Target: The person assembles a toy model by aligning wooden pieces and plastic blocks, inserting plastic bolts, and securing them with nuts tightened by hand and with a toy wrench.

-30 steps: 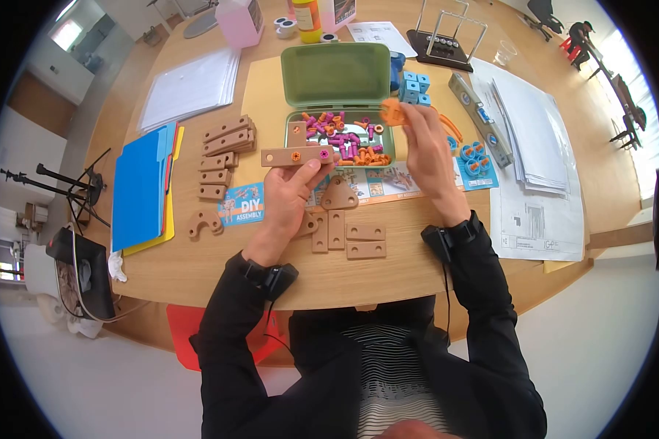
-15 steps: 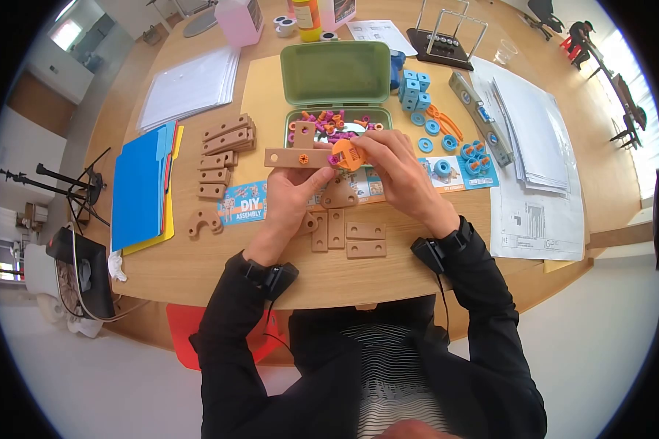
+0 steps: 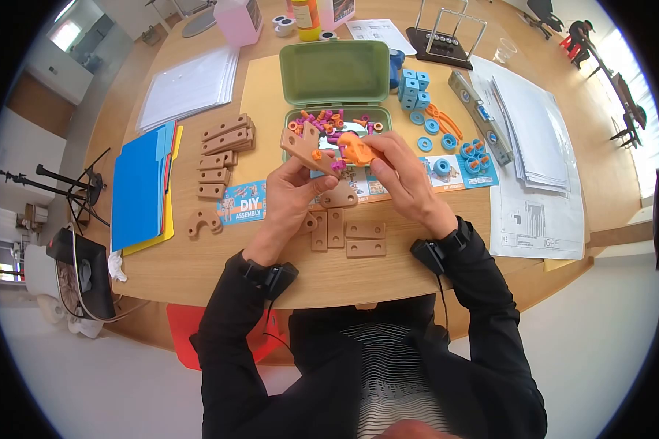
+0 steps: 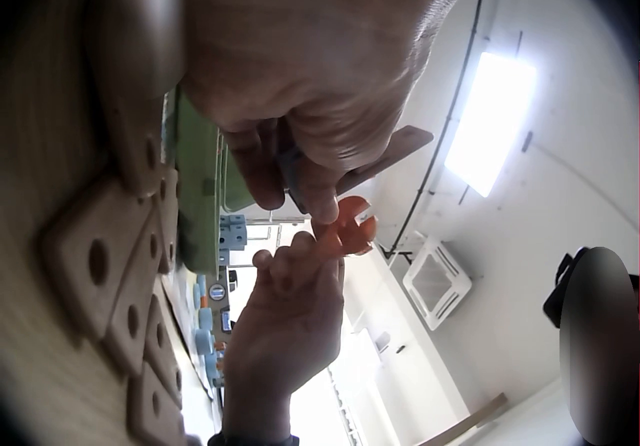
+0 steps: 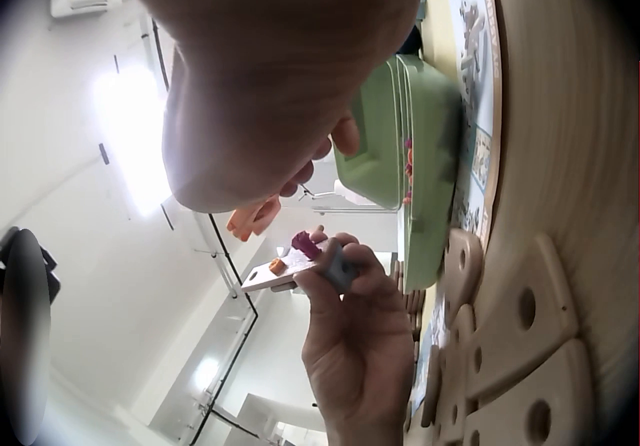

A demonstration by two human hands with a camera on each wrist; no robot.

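In the head view the left hand (image 3: 290, 199) grips a joined piece of brown strips (image 3: 305, 152), tilted, with an orange bolt (image 3: 317, 154) and a purple bolt (image 3: 337, 166) in it. Just right of that, the right hand (image 3: 405, 179) pinches an orange tool (image 3: 356, 149) with an open-jawed head. The right wrist view shows the purple bolt (image 5: 306, 246) standing out from the strip, apart from the orange tool (image 5: 254, 218). Both hands are above the front of the green box (image 3: 335, 73).
Brown strips (image 3: 228, 136) lie at the left and more near the front edge. Blue blocks (image 3: 414, 91), blue rings (image 3: 432, 127), orange pliers (image 3: 444, 122) and a level (image 3: 482, 117) are at the right. A blue folder (image 3: 143, 186) lies far left.
The right hand came in from the right with the orange tool, met the purple bolt, then drew slightly away. The left hand's brown piece has tilted, its right end lower.
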